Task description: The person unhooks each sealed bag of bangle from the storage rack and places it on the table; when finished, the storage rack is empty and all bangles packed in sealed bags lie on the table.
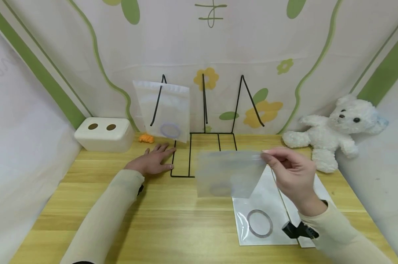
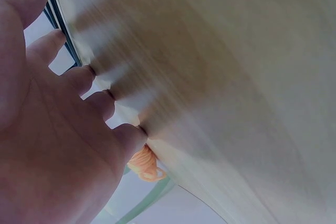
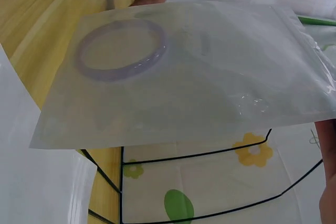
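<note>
My right hand (image 1: 294, 172) pinches a translucent zip bag (image 1: 230, 174) by its top corner and holds it above the table. Through its film a pale purple ring, like a bangle (image 3: 111, 74), shows in the right wrist view. My left hand (image 1: 154, 161) lies palm down on the table with its fingers spread, fingertips right at the left side of a black wire rack (image 1: 190, 155). From the rack's left prong hangs another bag (image 1: 177, 106) with a purple ring in it. The middle and right prongs rise behind the held bag.
On the wooden table (image 1: 172, 220), a flat bag with a ring (image 1: 271, 224) lies at the front right, beside a second white sheet-like bag (image 1: 321, 198). A white box with two holes (image 1: 103, 141) and an orange bundle (image 1: 146, 138) stand back left; a white teddy bear (image 1: 329, 134) sits right.
</note>
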`<act>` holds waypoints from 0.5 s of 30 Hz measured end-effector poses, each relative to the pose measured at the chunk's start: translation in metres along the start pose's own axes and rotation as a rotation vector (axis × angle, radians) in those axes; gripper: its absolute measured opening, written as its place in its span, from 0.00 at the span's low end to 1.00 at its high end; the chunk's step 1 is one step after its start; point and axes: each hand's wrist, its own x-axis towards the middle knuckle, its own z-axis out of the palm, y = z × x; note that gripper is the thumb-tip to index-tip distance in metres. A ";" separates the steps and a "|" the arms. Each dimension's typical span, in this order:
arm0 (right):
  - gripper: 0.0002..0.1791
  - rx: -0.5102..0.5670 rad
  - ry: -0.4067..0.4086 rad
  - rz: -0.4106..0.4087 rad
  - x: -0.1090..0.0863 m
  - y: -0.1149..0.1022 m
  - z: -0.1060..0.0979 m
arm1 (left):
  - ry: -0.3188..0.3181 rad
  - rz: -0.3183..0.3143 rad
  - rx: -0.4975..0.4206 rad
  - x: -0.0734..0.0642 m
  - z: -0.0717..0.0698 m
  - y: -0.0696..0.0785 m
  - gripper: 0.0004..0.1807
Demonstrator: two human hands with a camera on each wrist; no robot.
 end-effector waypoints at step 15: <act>0.05 -0.074 -0.082 0.234 -0.010 0.016 0.040 | 0.004 0.006 -0.005 0.001 -0.001 -0.001 0.42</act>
